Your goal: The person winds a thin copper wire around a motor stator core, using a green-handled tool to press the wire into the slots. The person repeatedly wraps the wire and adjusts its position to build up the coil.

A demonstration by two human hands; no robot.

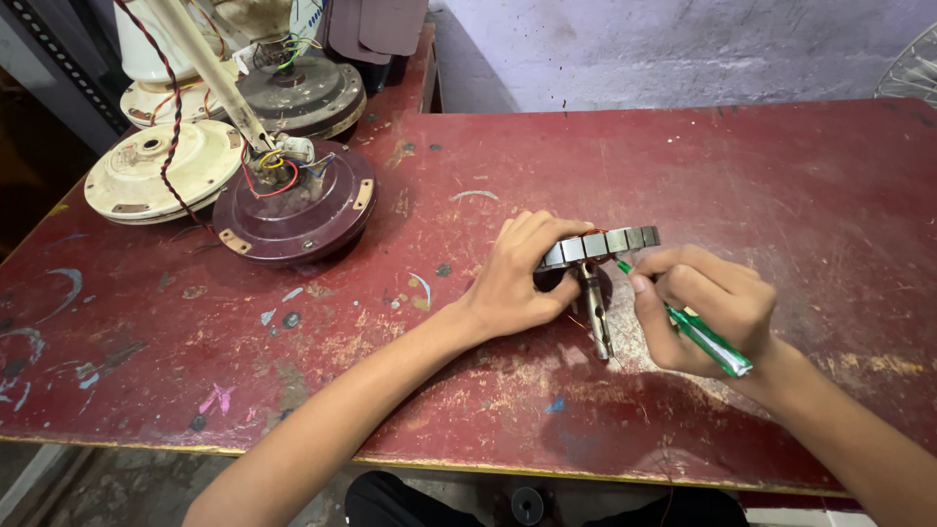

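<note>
My left hand [517,278] grips a round metal fan stator [603,244], holding it tilted on edge on the red table [683,166]. The stator's steel shaft [594,310] points down toward me and rests on the table. My right hand [708,307] holds a green-handled screwdriver [705,337]. Its tip touches the stator's rim just below the laminated ring. Copper windings show faintly inside the ring.
A maroon ceiling fan motor [303,210] with coloured wires and a down rod lies at the left rear. A cream motor housing [156,176] and a dark one [303,93] sit behind it. A wire fan guard [913,68] shows at far right. The table's front edge is near me.
</note>
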